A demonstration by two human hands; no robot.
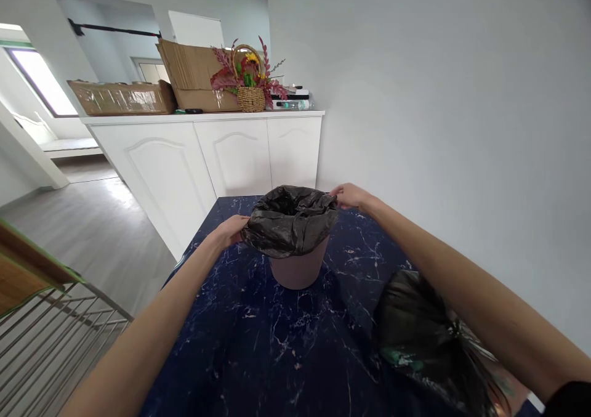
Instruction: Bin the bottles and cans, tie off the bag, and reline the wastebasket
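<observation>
a: where's the bin rn?
b: ctr of frame, upright on the dark blue table. black bag lines it, mouth open, edge folded over the rim & hanging outside.
a: & the hands?
b: left hand is part-closed, fingers holding the bag's edge, left of ctr. right hand pinches the edge on the opp. side, a bit higher in frame. some fingertips are hidden tho.
a: anything else nearby?
b: yep, a knotted bag, lower right, on the table, partly under the right forearm in view. wire rack lower left. white cabinet upper ctr-left, w/ flower basket & cardboard box on top.
</observation>
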